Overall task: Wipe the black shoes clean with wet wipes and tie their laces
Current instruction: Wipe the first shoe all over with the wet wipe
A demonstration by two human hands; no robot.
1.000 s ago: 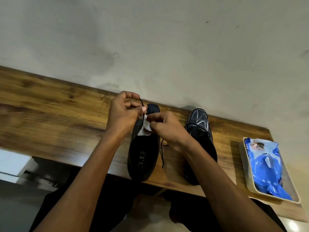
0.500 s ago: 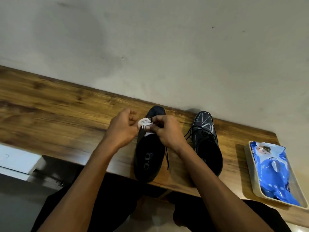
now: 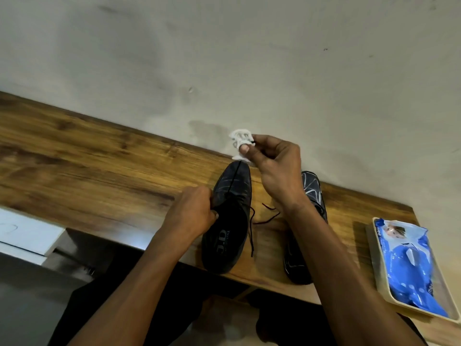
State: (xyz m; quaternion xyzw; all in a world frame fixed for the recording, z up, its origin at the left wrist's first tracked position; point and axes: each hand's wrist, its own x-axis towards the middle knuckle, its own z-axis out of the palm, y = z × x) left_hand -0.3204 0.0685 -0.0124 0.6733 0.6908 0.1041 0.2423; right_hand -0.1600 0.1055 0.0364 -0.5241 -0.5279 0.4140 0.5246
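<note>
Lace (image 3: 238, 176) runs taut up the frame from the left shoe (image 3: 228, 221), gripped by the left hand (image 3: 193, 213), to the wipe (image 3: 240, 143) pinched around it by the right hand (image 3: 277, 168).

A wooden table (image 3: 87, 171) ran along a pale wall. Directly on it stood two black shoes: one shoe (image 3: 229, 221) under the left grip (image 3: 197, 213), the second shoe (image 3: 306, 236) beyond the right grip's (image 3: 277, 166) wrist, toes to the wall. Well to the right of both grips lay a cream tray (image 3: 374, 265) at the table's end.
</note>
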